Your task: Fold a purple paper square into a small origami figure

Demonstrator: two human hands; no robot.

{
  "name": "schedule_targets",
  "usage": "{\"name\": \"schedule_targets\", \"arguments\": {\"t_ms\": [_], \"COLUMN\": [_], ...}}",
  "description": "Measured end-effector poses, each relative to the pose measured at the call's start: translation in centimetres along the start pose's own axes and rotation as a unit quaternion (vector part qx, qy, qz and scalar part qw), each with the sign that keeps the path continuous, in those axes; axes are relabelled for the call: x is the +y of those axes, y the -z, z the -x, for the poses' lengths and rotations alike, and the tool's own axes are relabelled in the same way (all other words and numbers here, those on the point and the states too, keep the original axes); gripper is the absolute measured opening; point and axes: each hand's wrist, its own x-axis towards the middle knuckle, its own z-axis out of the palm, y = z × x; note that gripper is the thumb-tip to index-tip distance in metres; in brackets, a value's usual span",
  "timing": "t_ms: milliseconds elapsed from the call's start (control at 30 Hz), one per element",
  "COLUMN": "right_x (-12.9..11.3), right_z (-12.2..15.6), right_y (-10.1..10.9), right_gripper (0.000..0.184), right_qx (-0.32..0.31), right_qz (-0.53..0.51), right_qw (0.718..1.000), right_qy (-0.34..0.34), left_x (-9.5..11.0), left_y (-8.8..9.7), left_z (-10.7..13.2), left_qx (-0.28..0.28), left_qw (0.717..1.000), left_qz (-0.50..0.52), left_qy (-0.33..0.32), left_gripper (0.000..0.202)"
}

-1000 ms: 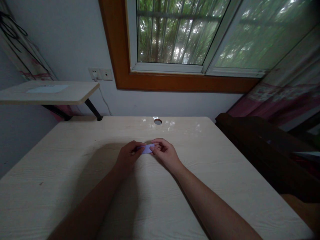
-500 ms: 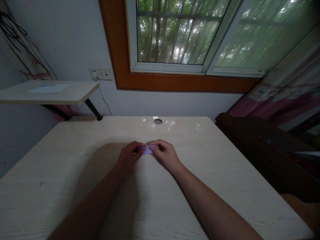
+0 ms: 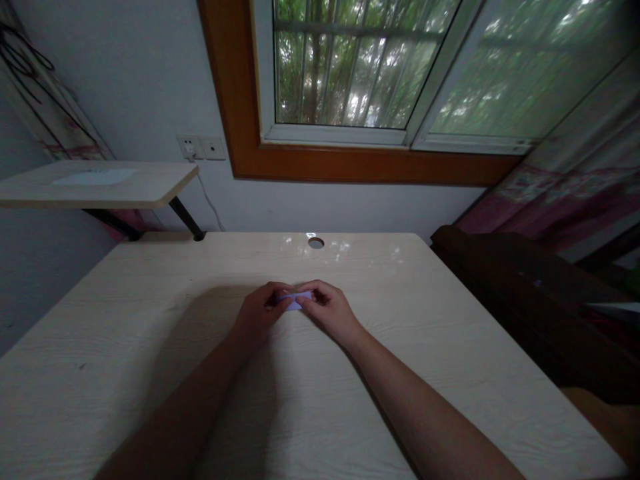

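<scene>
A small pale purple piece of paper lies on the light wooden desk, near its middle. My left hand pinches its left end with curled fingers. My right hand pinches its right end the same way. The two hands nearly meet over the paper, so only a thin strip of it shows between the fingertips.
A round cable hole sits near the desk's far edge. A raised side shelf with a white sheet stands at the far left. A wall socket and a window are behind. Dark furniture borders the right side.
My hands have drawn closer together over the paper, and less of the purple strip shows than one second ago. The arms have barely shifted.
</scene>
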Motion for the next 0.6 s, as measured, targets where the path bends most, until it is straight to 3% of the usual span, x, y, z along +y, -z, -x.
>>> {"name": "schedule_targets", "arguments": {"t_ms": [300,600], "right_x": [0.2,-0.8], "right_z": [-0.1,-0.2], "right_y": [0.1,0.4], "right_gripper": [0.017,0.017], "right_qx": [0.024,0.007], "right_qz": [-0.003,0.033], "right_qw": [1.000,0.999], "right_qy": [0.004,0.035], "left_x": [-0.1,0.0], "left_y": [0.1,0.1], "left_z": [0.0,-0.2], "left_qx": [0.011,0.019], "left_qw": [0.999,0.998], "left_qz": [0.026,0.048], "left_qy": [0.014,0.030], "left_gripper": [0.022,0.021]}}
